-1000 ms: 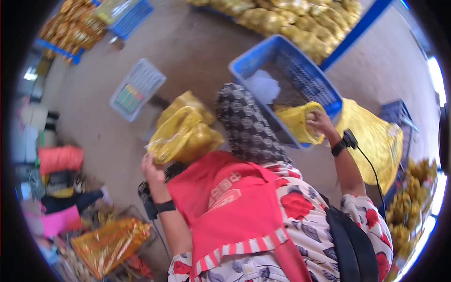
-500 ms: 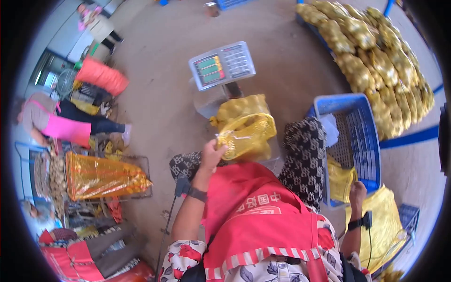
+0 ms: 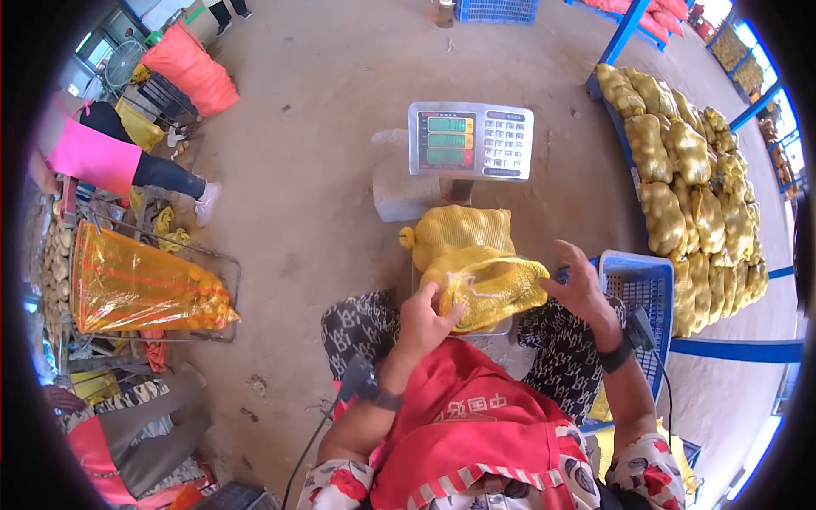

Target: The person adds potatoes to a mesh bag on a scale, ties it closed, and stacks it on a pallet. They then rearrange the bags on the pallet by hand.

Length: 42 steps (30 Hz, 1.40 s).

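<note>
A yellow mesh bag [image 3: 501, 285] lies in front of me with its mouth toward the right. My left hand [image 3: 427, 321] grips the near left edge of this bag, fingers folded over the netting. Beside the bag's right edge, my right hand [image 3: 585, 289] is open, thumb and fingers spread. A second yellow mesh bag [image 3: 463, 228], full and tied at its left end, rests just behind on the weighing platform. Above it stands the scale's display and keypad [image 3: 472, 140], its green screens lit.
At my right stands a blue plastic crate [image 3: 636, 276]. Stacked filled mesh bags [image 3: 688, 187] fill a rack beyond it. To the left are a long orange mesh bag [image 3: 136, 285] on a metal frame, a person in a pink apron [image 3: 93, 157] and another worker [image 3: 127, 425].
My right hand has come from the blue crate to the bag's right side, now spread open. My left hand keeps hold of the mesh bag. The view has shifted.
</note>
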Motion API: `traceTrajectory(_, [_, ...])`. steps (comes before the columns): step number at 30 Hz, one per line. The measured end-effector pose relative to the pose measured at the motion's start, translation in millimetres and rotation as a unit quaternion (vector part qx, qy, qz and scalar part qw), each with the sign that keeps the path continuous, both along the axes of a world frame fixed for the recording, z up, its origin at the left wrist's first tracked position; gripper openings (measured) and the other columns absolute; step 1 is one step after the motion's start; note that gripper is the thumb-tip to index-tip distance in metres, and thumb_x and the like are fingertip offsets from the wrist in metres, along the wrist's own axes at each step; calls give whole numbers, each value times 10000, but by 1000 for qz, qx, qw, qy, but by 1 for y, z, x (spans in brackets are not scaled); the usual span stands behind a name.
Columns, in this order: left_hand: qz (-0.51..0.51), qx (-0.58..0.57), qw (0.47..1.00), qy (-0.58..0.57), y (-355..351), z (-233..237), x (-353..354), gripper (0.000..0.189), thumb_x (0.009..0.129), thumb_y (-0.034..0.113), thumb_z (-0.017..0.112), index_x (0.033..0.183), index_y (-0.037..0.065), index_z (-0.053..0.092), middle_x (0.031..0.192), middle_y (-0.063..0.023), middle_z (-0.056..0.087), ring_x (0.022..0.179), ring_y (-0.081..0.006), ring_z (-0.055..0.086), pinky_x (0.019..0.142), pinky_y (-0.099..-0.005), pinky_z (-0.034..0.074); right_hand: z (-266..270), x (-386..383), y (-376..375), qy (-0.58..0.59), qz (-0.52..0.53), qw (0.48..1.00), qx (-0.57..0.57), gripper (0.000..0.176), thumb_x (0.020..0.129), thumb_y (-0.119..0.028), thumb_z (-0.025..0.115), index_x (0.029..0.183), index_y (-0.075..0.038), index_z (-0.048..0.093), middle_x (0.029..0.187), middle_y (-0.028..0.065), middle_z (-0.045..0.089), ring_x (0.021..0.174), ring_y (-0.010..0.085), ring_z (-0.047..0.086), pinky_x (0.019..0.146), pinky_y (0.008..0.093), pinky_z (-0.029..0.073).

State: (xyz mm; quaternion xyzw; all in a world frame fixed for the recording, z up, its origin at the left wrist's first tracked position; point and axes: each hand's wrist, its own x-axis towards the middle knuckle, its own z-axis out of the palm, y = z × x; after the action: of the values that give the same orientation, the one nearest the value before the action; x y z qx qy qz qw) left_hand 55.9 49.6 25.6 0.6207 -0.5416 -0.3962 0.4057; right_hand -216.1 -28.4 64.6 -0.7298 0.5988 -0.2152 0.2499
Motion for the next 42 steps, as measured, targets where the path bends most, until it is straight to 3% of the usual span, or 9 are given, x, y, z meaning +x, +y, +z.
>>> traceTrajectory(2, [16, -8, 1000, -4, -1, -6, -1, 444, 709, 290, 731, 1005, -1, 574, 758, -162, 629, 698, -295, 627, 653, -360, 498, -20, 11, -16, 79, 59, 995, -26, 686, 687, -218, 749, 1259, 2, 442, 1138, 197, 585, 1054, 348, 570, 899, 384, 461])
traceTrajectory(5, [-11, 23, 999, -40, -4, -5, -2, 478, 723, 259, 739, 1047, -25, 534, 799, -149, 643, 742, -231, 641, 686, -324, 499, -38, 22, -28, 96, 86, 991, 45, 745, 665, -266, 757, 1270, 6, 420, 1110, 232, 590, 1044, 394, 561, 906, 414, 449])
traceTrajectory(7, [-15, 18, 998, -54, -6, -4, -2, 523, 727, 284, 734, 1092, -16, 509, 778, -154, 634, 723, -264, 637, 664, -336, 499, -38, 28, -30, 132, 52, 963, 231, 767, 657, -254, 764, 1281, 6, 401, 1089, 247, 595, 1044, 385, 567, 907, 417, 442])
traceTrajectory(9, [-25, 43, 998, -25, -8, -6, -5, 548, 730, 296, 726, 1117, -15, 494, 755, -165, 622, 708, -298, 629, 652, -360, 497, -58, 22, -27, 114, 53, 974, 189, 575, 711, -200, 709, 1197, 18, 492, 972, 244, 631, 912, 401, 605, 816, 415, 482])
traceTrajectory(11, [-17, -21, 998, -50, -5, -14, -9, 399, 798, 228, 664, 1073, -28, 531, 735, -111, 627, 641, -199, 605, 580, -309, 474, -60, 24, -29, 39, 62, 981, 181, 328, 772, -119, 621, 1058, 37, 583, 816, 168, 662, 709, 316, 642, 671, 359, 517])
traceTrajectory(12, [-37, 55, 993, 96, -3, -14, -8, 305, 829, 181, 620, 1037, -32, 555, 739, -73, 624, 625, -135, 572, 557, -269, 447, -56, 24, -25, -140, 12, 955, 260, 178, 813, -59, 538, 914, 60, 624, 701, 60, 638, 572, 161, 605, 545, 282, 489])
traceTrajectory(16, [-25, 111, 928, 356, 6, 15, 18, 139, 871, 57, 510, 921, -27, 609, 764, 0, 614, 635, -21, 516, 560, -178, 406, 20, 43, -6, -447, -91, 845, 277, 181, 835, -25, 493, 907, 80, 622, 718, 10, 609, 591, 42, 540, 514, 202, 430])
traceTrajectory(26, [-14, 29, 914, 405, 43, 98, 2, 123, 870, 59, 523, 886, -45, 588, 760, -39, 623, 660, -51, 556, 612, -193, 456, 75, 25, 41, -523, -68, 828, 193, 202, 791, 25, 490, 931, 77, 627, 783, 46, 637, 687, 78, 579, 614, 200, 461])
traceTrajectory(42, [12, 1, 900, 436, 50, 101, -10, 129, 915, 76, 520, 924, -40, 576, 780, -44, 623, 645, -49, 563, 572, -187, 452, 65, 33, 44, -553, -96, 808, 177, 172, 811, 37, 501, 925, 75, 624, 720, 25, 613, 548, 35, 511, 472, 163, 388])
